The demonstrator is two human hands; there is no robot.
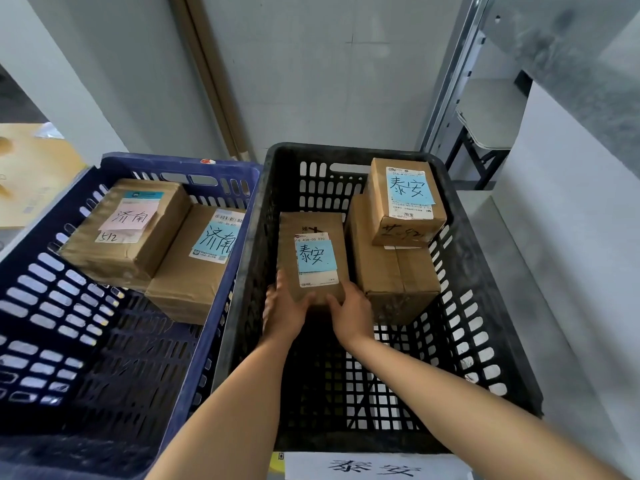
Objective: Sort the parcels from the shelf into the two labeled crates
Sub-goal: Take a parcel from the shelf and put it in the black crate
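Even, cool indoor light; soft shadows inside crates; wide-angle bending at edges; slight softness, no glare.

Head view, steeply down, seemingly close above black crate

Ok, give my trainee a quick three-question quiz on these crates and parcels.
1. True or false: the left hand and the right hand both hold the near 泰安 parcel inside the black crate.
2. How many 济南 parcels lie in the blue crate?
3. The far 泰安 parcel rests on: A) the crate floor, B) a bigger cardboard box, C) the blue crate's rim.
Key: 1 true; 2 two; 3 B.
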